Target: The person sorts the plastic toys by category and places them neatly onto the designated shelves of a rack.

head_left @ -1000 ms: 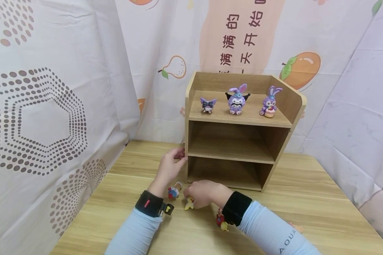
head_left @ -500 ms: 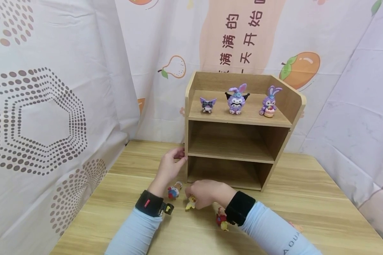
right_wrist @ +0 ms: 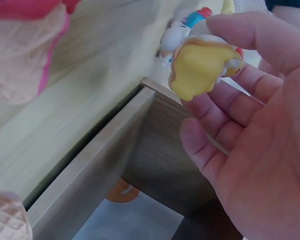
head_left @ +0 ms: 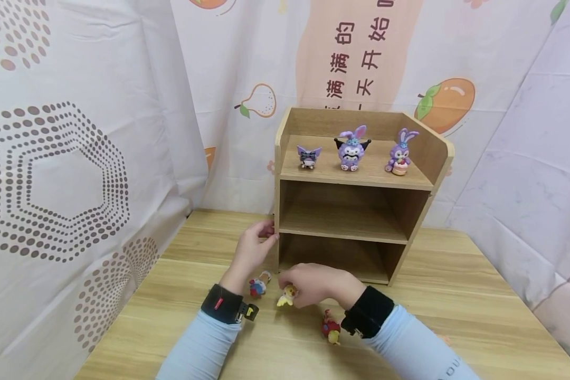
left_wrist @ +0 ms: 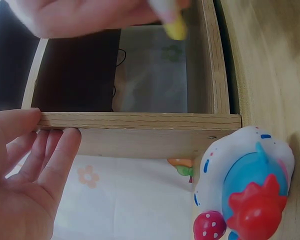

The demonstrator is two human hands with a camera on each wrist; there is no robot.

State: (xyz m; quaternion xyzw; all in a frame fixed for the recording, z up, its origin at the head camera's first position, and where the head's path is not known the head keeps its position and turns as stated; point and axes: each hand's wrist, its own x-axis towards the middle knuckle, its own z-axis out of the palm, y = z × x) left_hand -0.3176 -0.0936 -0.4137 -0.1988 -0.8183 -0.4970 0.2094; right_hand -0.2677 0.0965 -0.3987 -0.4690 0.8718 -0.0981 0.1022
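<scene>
My right hand pinches a small toy figurine with a yellow base, lifted just above the table before the shelf's bottom. In the right wrist view thumb and fingers hold this figurine with its yellow underside showing. My left hand rests against the left side panel of a wooden shelf; in the left wrist view its thumb touches the panel's front edge and the relaxed fingers lie on the outer face. A blue, white and red figurine lies beside the shelf's lower left corner.
Another red and yellow figurine lies on the table near the right wrist. On the shelf's top stand three purple figurines, one of them a rabbit with a cake. A patterned curtain hangs behind.
My right hand has shifted slightly rightward and turned, raising the yellow figurine a little from the table. The left hand stays at the shelf's side.
</scene>
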